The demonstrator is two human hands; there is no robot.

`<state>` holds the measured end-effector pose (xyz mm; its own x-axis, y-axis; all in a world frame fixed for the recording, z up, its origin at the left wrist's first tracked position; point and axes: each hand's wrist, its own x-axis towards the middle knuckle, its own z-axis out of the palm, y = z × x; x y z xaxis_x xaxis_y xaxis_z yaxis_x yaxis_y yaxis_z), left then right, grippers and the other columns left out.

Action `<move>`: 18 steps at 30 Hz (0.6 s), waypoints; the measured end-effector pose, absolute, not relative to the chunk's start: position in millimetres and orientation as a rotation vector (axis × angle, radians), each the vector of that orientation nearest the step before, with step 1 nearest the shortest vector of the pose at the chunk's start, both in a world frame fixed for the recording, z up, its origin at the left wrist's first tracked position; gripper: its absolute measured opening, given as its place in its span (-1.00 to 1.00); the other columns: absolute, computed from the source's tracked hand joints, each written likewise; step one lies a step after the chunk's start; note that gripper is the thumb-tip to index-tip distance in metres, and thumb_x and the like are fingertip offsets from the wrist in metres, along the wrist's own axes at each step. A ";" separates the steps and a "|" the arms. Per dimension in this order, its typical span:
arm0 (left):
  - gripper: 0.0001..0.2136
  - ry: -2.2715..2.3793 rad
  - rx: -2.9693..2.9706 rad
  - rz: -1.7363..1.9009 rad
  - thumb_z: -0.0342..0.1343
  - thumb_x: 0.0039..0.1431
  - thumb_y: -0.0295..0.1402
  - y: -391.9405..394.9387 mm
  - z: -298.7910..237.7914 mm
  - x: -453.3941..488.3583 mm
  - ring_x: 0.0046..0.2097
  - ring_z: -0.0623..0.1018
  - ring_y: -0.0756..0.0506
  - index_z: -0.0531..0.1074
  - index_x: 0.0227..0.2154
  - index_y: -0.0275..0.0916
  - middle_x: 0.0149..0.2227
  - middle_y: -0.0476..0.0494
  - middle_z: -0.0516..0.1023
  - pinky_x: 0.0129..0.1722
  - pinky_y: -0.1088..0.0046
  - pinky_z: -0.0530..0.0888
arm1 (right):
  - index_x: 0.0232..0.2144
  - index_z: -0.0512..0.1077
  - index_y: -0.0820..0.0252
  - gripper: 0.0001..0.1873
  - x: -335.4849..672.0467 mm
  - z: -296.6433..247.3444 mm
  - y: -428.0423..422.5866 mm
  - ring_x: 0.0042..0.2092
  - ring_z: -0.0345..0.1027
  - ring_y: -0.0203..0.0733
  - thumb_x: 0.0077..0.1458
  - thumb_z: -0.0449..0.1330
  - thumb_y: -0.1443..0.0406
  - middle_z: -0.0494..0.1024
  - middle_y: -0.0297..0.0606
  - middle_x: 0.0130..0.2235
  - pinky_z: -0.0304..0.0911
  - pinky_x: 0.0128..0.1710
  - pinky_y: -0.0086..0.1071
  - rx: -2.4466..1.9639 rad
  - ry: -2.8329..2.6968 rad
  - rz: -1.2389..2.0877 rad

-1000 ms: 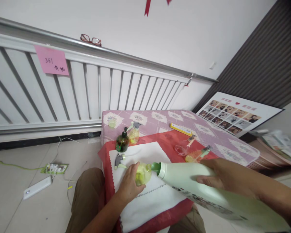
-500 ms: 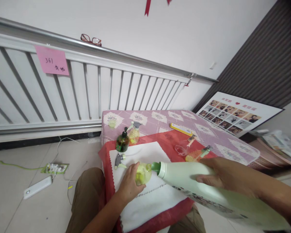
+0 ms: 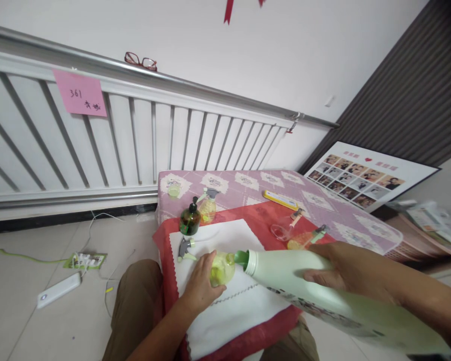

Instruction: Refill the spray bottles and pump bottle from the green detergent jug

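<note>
My left hand (image 3: 202, 285) is wrapped round a small translucent yellow-green bottle (image 3: 222, 269), tilted with its open mouth to the right. In my right hand (image 3: 340, 268) is a large pale green jug (image 3: 298, 271), tipped on its side. The jug's green spout (image 3: 242, 258) meets the small bottle's mouth; whether liquid is flowing I cannot tell. A grey and pale green spray head (image 3: 186, 249) lies on the white cloth (image 3: 225, 326) beside my left hand. Behind it stand a dark green pump bottle (image 3: 190, 219) and a clear yellowish spray bottle (image 3: 208, 208).
A red cloth (image 3: 248, 213) lies under the white one, over a purple patterned table (image 3: 240, 183). Clear spray bottles (image 3: 300, 241), a yellow box (image 3: 280, 199) and a small green cap (image 3: 174, 190) are on it. A radiator (image 3: 135, 130) stands behind; a power strip (image 3: 85, 260) is on the floor.
</note>
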<state>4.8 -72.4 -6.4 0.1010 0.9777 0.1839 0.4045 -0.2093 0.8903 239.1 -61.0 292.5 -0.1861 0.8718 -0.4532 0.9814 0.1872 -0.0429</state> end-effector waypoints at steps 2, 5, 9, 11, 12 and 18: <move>-0.17 1.370 1.703 1.072 0.22 -0.17 -0.41 -72.4 -5.7 4.7 0.25 0.23 -0.25 0.04 0.24 -0.19 0.20 -0.27 0.23 0.26 0.17 0.18 | -0.32 0.44 0.11 -0.52 239.2 292.7 -60.5 -0.27 0.47 0.00 0.03 0.07 -0.13 0.60 -0.18 -0.32 0.23 -0.33 -0.31 1.757 2.136 -0.471; -0.17 1.373 1.705 1.058 0.23 -0.17 -0.41 -72.5 -4.1 4.3 0.24 0.23 -0.24 0.04 0.24 -0.20 0.20 -0.28 0.23 0.26 0.18 0.18 | -0.31 0.44 0.11 -0.53 239.4 292.4 -60.3 -0.27 0.46 0.00 0.02 0.08 -0.13 0.60 -0.18 -0.32 0.23 -0.32 -0.30 1.762 2.129 -0.482; -0.16 1.374 1.701 1.061 0.23 -0.18 -0.40 -72.5 -4.2 4.1 0.25 0.23 -0.25 0.04 0.24 -0.19 0.21 -0.27 0.23 0.26 0.17 0.18 | -0.30 0.45 0.12 -0.54 236.9 294.4 -61.6 -0.27 0.46 0.01 0.02 0.09 -0.11 0.60 -0.17 -0.32 0.24 -0.31 -0.29 1.773 2.145 -0.477; -0.16 1.377 1.699 1.064 0.22 -0.17 -0.41 -72.3 -5.1 4.2 0.25 0.22 -0.25 0.04 0.24 -0.19 0.21 -0.27 0.22 0.26 0.16 0.18 | -0.32 0.45 0.12 -0.54 235.9 295.8 -62.3 -0.27 0.47 0.00 0.03 0.08 -0.11 0.60 -0.18 -0.32 0.24 -0.31 -0.29 1.763 2.163 -0.473; -0.17 1.377 1.700 1.064 0.22 -0.17 -0.40 -72.2 -5.5 4.3 0.25 0.22 -0.26 0.04 0.24 -0.20 0.22 -0.28 0.22 0.26 0.16 0.18 | -0.32 0.45 0.11 -0.54 235.9 296.2 -62.6 -0.27 0.47 0.00 0.03 0.08 -0.11 0.60 -0.18 -0.32 0.24 -0.32 -0.29 1.755 2.165 -0.472; -0.16 1.375 1.692 1.062 0.23 -0.18 -0.41 -72.4 -4.4 4.1 0.24 0.24 -0.25 0.06 0.24 -0.22 0.21 -0.28 0.23 0.25 0.18 0.20 | -0.32 0.45 0.09 -0.54 240.5 292.7 -61.6 -0.27 0.48 -0.02 0.04 0.07 -0.13 0.60 -0.21 -0.31 0.25 -0.33 -0.32 1.732 2.153 -0.457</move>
